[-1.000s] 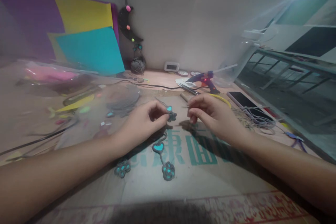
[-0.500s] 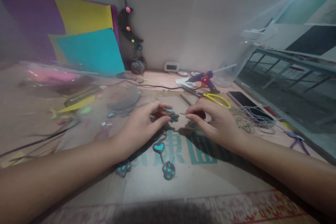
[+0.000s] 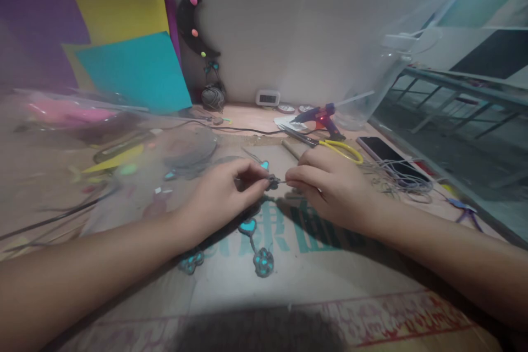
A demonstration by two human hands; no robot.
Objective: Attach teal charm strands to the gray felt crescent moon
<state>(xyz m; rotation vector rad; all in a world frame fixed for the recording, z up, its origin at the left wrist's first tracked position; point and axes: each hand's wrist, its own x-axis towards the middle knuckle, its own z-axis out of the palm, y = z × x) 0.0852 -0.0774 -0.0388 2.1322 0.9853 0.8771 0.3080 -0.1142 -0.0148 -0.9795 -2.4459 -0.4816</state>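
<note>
My left hand [image 3: 225, 195] pinches a small grey flower-shaped charm [image 3: 272, 181] above a cardboard sheet [image 3: 330, 280]. My right hand [image 3: 325, 184] is closed in a pinch on a thin grey thread end [image 3: 281, 181] that touches the charm. A cord hangs down from the charm to a grey-and-turquoise heart piece [image 3: 248, 227] and a paw-shaped piece [image 3: 263, 262] that lie on the cardboard. Another paw-shaped piece [image 3: 190, 262] lies partly under my left forearm.
Yellow-handled scissors [image 3: 330, 146], a glue gun [image 3: 319, 116] with a red light, a phone [image 3: 381, 151] and a tangle of grey cord [image 3: 402, 181] lie to the right. Coloured paper sheets [image 3: 132, 69] lean on the wall at left. A small clock [image 3: 268, 98] stands at the back.
My right hand has moved left until its pinched thread end meets the charm held by my left hand. The view has shifted slightly.
</note>
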